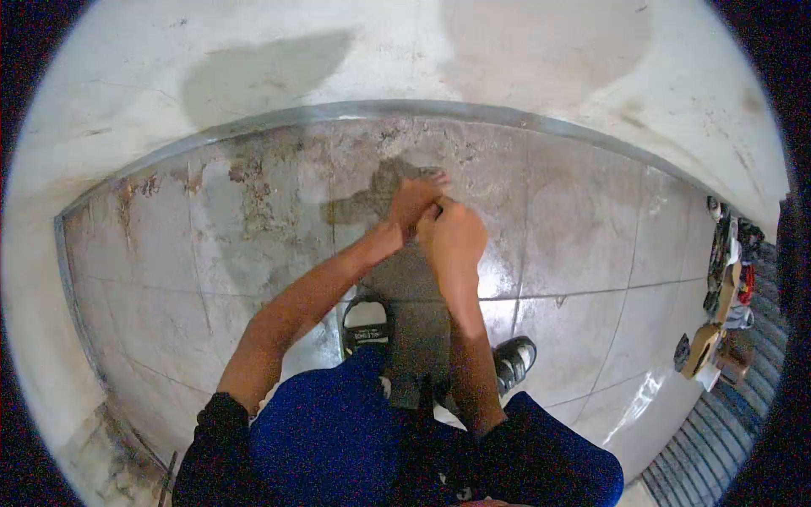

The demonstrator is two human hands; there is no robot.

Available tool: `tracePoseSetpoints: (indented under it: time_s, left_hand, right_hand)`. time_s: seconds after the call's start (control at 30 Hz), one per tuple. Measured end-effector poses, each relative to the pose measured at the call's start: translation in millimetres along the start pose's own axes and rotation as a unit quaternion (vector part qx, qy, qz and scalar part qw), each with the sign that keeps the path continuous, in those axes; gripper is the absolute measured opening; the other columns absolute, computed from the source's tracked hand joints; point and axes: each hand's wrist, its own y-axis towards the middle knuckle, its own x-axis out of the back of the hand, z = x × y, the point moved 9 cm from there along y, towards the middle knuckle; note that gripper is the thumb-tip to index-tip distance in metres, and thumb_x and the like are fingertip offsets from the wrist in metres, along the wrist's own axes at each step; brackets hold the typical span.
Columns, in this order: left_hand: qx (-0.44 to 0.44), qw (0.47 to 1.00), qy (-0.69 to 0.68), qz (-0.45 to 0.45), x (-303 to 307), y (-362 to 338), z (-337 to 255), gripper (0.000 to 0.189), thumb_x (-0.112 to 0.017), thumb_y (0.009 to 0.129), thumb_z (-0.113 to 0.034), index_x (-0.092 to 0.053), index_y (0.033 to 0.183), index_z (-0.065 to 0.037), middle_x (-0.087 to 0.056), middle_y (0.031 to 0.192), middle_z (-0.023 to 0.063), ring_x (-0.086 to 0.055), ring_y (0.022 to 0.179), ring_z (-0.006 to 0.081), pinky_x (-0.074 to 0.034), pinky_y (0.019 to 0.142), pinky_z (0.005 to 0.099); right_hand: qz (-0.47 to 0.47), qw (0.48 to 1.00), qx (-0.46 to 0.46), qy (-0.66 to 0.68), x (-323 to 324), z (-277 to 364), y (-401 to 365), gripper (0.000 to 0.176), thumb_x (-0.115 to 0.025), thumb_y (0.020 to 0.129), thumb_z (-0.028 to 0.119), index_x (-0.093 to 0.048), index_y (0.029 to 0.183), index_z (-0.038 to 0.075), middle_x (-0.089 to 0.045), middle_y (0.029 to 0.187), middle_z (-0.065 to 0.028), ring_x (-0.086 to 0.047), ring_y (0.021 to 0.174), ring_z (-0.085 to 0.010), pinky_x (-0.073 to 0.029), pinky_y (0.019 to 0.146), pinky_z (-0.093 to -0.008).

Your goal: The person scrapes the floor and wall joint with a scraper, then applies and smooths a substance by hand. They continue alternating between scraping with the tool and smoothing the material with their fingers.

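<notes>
My left hand (416,198) is in front of me over the tiled floor, its fingers stretched out to the right. Against its lower side rests my right hand (454,238), curled shut with the fingers turned inward toward the left palm. A small dark spot shows where the two hands meet; I cannot tell what it is. Beyond the hands, a dark patch (390,176) marks the floor. Below them are my feet in dark sandals, the left sandal (368,324) and the right sandal (514,362), on either side of a dark grey strip.
Large grey tiles (574,338) form the floor, stained and worn toward the wall (405,59). Assorted small items, with a brown piece (701,351) among them, lie along the right edge beside a ribbed dark surface (718,439). A blue garment (329,414) covers my legs.
</notes>
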Motion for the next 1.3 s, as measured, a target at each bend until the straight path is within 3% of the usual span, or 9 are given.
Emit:
tracePoseSetpoints:
  time_s: [0.2, 0.37, 0.47, 0.7, 0.77, 0.93, 1.07, 1.2, 1.3]
  left_hand:
    - [0.166, 0.950, -0.005, 0.264, -45.5, 17.8, 51.3, 0.027, -0.057, 0.074, -0.028, -0.063, 0.087, -0.005, -0.064, 0.085, 0.0188, -0.064, 0.074, 0.0322, -0.048, 0.067, 0.0449]
    - [-0.020, 0.999, 0.035, 0.017, -1.3, 8.7, 13.7, 0.025, -0.058, 0.073, -0.026, -0.063, 0.085, -0.005, -0.064, 0.079, 0.0168, -0.064, 0.072, 0.0294, -0.049, 0.065, 0.0416]
    - [0.199, 0.901, 0.005, 0.385, 16.3, 55.4, 21.9, 0.030, -0.052, 0.081, -0.027, -0.059, 0.101, -0.005, -0.060, 0.108, 0.0153, -0.058, 0.099, 0.0291, -0.044, 0.084, 0.0467]
    - [-0.046, 0.989, -0.086, -0.113, 18.0, 16.6, 16.0, 0.019, -0.052, 0.081, -0.022, -0.059, 0.076, -0.005, -0.061, 0.072, 0.0122, -0.057, 0.063, 0.0171, -0.048, 0.058, 0.0332]
    - [0.051, 0.989, -0.123, 0.056, 23.6, 48.9, 18.1, 0.017, -0.054, 0.081, -0.020, -0.059, 0.072, -0.006, -0.059, 0.069, 0.0104, -0.054, 0.061, 0.0159, -0.046, 0.058, 0.0327]
    - [0.402, 0.711, -0.552, 0.165, -33.9, 39.5, 63.8, 0.013, -0.063, 0.073, -0.015, -0.059, 0.072, -0.003, -0.059, 0.076, 0.0169, -0.058, 0.069, 0.0200, -0.048, 0.065, 0.0343]
    - [-0.176, 0.963, 0.083, 0.186, -2.6, 47.9, -13.2, 0.036, -0.047, 0.081, -0.009, -0.049, 0.114, 0.004, -0.061, 0.097, 0.0189, -0.060, 0.091, 0.0333, -0.050, 0.078, 0.0414]
    - [-0.085, 0.846, 0.194, 0.490, -27.2, 39.0, -29.6, 0.046, -0.043, 0.083, -0.008, -0.039, 0.128, 0.000, -0.048, 0.123, 0.0240, -0.053, 0.107, 0.0355, -0.045, 0.090, 0.0411]
    - [-0.094, 0.929, 0.106, 0.343, -24.5, -12.7, -32.0, 0.049, -0.047, 0.081, -0.008, -0.039, 0.129, 0.000, -0.040, 0.132, 0.0227, -0.044, 0.118, 0.0340, -0.036, 0.100, 0.0400]
  right_hand:
    - [-0.030, 0.999, 0.032, 0.014, 9.8, 15.7, 27.0, 0.026, -0.054, 0.076, 0.025, -0.067, 0.082, 0.004, -0.062, 0.075, -0.0228, -0.062, 0.069, -0.0400, -0.050, 0.064, -0.0454]
    - [0.011, 1.000, -0.004, 0.020, -14.3, 0.9, 1.6, 0.025, -0.054, 0.076, 0.025, -0.067, 0.083, 0.004, -0.062, 0.076, -0.0227, -0.062, 0.070, -0.0393, -0.050, 0.064, -0.0458]
    - [-0.051, 0.997, 0.054, -0.012, -4.1, 22.0, 38.9, 0.024, -0.055, 0.075, 0.025, -0.068, 0.088, 0.009, -0.063, 0.076, -0.0224, -0.063, 0.071, -0.0381, -0.051, 0.065, -0.0452]
    - [-0.018, 0.999, 0.022, 0.029, -8.7, 9.5, 15.8, 0.025, -0.056, 0.074, 0.025, -0.067, 0.089, 0.009, -0.063, 0.077, -0.0214, -0.063, 0.071, -0.0379, -0.051, 0.064, -0.0455]
    - [-0.048, 0.998, 0.027, 0.036, -5.5, 11.8, 27.1, 0.024, -0.056, 0.074, 0.025, -0.066, 0.090, 0.010, -0.063, 0.076, -0.0209, -0.062, 0.069, -0.0387, -0.051, 0.064, -0.0462]
    - [-0.028, 0.998, 0.026, 0.056, 7.8, 0.5, 39.4, 0.026, -0.056, 0.076, 0.026, -0.065, 0.096, 0.011, -0.063, 0.080, -0.0214, -0.062, 0.074, -0.0385, -0.049, 0.067, -0.0468]
    - [-0.032, 0.994, -0.001, 0.106, 9.4, -25.0, -5.0, 0.029, -0.058, 0.075, 0.017, -0.063, 0.103, 0.010, -0.063, 0.085, -0.0204, -0.061, 0.078, -0.0368, -0.048, 0.068, -0.0460]
    - [-0.084, 0.987, -0.015, 0.139, 7.6, -47.5, -23.5, 0.029, -0.058, 0.074, 0.013, -0.064, 0.102, 0.011, -0.064, 0.079, -0.0195, -0.062, 0.073, -0.0371, -0.049, 0.065, -0.0450]
    - [-0.056, 0.993, -0.028, 0.097, 10.1, -59.7, -37.4, 0.026, -0.058, 0.075, 0.014, -0.065, 0.099, 0.010, -0.064, 0.076, -0.0198, -0.062, 0.070, -0.0372, -0.049, 0.063, -0.0442]
